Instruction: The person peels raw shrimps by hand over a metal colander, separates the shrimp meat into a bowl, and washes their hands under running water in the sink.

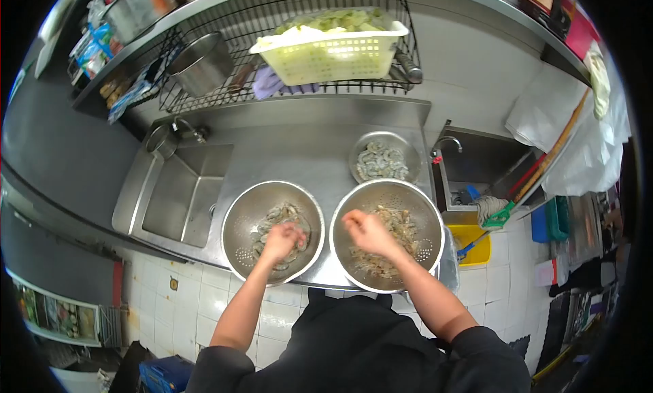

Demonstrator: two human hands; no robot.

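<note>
Two steel colanders stand side by side at the counter's front edge. Over the left colander (235, 219), which holds grey shrimp (260, 235), is my left hand (284, 242), fingers curled; anything in them is too small to name. My right hand (365, 230) is above the left part of the right colander (430, 219), its fingers pressed together, contents hidden. Brownish shells or shrimp (400, 223) lie in that colander. Behind it, a steel bowl (357, 148) contains pale grey peeled shrimp (382, 161).
A sink (173, 202) with a tap lies to the left. Above the counter (272, 144), a wire rack bears a pale green basket (326, 58) and a steel pot (201, 65). At right are another sink (479, 158), a mop and a yellow bucket (479, 251).
</note>
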